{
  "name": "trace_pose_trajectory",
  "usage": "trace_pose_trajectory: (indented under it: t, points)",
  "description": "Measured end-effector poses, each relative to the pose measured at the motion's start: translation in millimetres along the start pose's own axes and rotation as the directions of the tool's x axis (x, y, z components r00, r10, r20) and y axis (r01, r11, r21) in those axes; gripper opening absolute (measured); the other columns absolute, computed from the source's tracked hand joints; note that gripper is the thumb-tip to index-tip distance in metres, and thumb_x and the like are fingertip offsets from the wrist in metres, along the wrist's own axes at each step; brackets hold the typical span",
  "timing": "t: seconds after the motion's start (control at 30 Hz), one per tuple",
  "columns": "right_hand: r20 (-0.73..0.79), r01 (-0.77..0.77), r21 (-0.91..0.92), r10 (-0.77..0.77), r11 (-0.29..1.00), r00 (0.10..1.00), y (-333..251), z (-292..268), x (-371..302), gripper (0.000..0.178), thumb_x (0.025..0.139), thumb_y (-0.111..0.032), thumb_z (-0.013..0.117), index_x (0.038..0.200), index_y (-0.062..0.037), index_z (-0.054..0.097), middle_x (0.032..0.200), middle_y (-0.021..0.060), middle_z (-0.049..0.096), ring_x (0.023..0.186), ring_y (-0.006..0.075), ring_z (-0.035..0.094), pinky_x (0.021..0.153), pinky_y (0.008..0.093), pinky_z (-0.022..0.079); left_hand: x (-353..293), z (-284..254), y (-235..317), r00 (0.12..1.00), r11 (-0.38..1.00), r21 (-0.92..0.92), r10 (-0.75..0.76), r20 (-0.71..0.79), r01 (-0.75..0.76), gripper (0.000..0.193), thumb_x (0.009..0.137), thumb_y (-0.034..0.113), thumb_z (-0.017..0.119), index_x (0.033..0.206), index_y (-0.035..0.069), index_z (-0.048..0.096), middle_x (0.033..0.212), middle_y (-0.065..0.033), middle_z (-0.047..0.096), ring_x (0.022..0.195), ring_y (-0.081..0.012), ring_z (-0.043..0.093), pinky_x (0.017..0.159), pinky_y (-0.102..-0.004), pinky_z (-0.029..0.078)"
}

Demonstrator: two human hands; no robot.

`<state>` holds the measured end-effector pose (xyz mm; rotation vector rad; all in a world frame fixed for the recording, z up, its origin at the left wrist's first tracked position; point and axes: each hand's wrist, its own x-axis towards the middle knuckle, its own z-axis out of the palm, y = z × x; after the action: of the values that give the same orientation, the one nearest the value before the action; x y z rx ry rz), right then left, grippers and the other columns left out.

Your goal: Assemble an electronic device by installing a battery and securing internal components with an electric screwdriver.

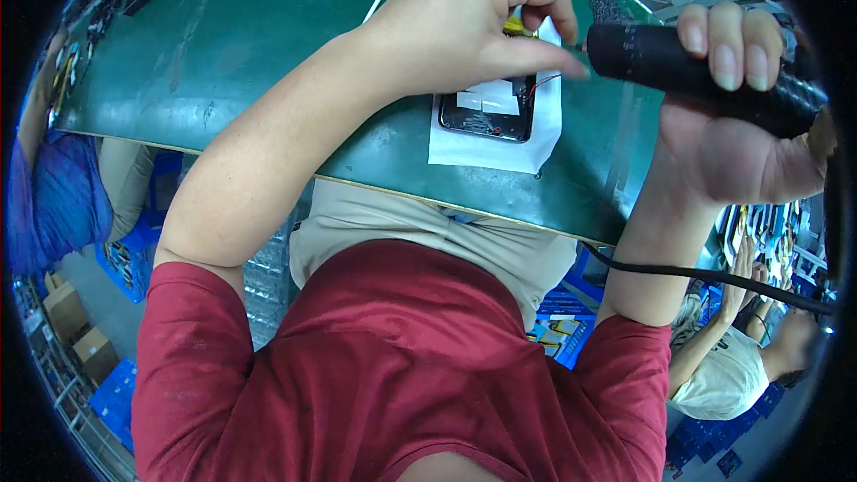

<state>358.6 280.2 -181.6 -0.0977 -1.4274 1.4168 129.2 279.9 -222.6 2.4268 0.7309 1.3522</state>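
My right hand (728, 150) has its fingers curled tightly around a thick, black, cylindrical hand tool (638, 55), held over the right side of the green-topped desk (250, 27). I judge it stiff and fairly heavy, perhaps smooth enough to slip, so a full wrap around the barrel suits it. My left hand (478, 22) arches over a dark, glossy, flat rectangular device (469, 122) lying on a white sheet (446, 153); its thumb and forefinger come near each other beside the tool's thin tip (whether they pinch something tiny, I cannot tell). The device looks light and rigid but fragile, best taken by its edges, clear of the thin red wire (546, 79). My left hand hides its upper part, and the tool's rear end fades into the dark rim, so I can't see whether the black cable (714, 277) joins it
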Motion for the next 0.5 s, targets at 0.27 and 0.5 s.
trace_pose_trajectory:
  t: [0.27, 0.5]
  points:
    - [0.073, -0.021, -0.120, 0.030, 0.993, 0.997, 4, 33, -21, 0.052, 0.104, -0.047, 0.045, 0.135, -0.0050, 0.052, 0.082, 0.0038, 0.054, 0.068, 0.0161, 0.054, 0.071, 0.0359, 0.046, -80, -28, 50, 0.919, 0.904, 0.365, -0.319, 0.231, 0.222, 0.062, 0.077, 0.036, 0.082, 0.135, 0.016, 0.069, 0.086, -0.0069, 0.048, 0.081, -0.0262, 0.050, 0.070, -0.0385, 0.044]
    - [-0.036, -0.057, -0.155, 0.052, 0.986, 0.998, 9, 43, -25, 0.051, 0.105, -0.046, 0.041, 0.132, -0.0045, 0.054, 0.079, 0.0040, 0.054, 0.067, 0.0165, 0.056, 0.069, 0.0363, 0.047, -94, -14, 46, 0.937, 0.882, 0.405, -0.321, 0.142, 0.241, 0.045, 0.085, 0.035, 0.077, 0.128, 0.020, 0.074, 0.086, -0.0046, 0.046, 0.080, -0.0232, 0.049, 0.067, -0.0370, 0.042]
